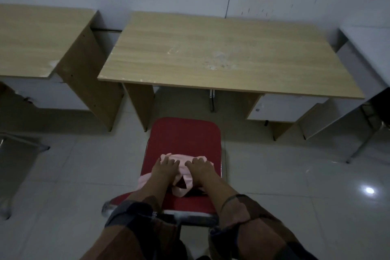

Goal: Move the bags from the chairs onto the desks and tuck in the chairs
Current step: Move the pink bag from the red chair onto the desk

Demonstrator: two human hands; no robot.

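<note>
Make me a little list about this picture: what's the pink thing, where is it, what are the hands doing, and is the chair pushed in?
pink thing: a soft pink bag, crumpled
where: on the seat of the red chair
left hand: laid flat on the bag
right hand: laid flat on the bag
lifted: not yet
chair: pulled out, in front of the middle desk
desk top: bare wood, worn patches
other desk: to the left, only partly in view
floor: pale shiny tiles
</note>
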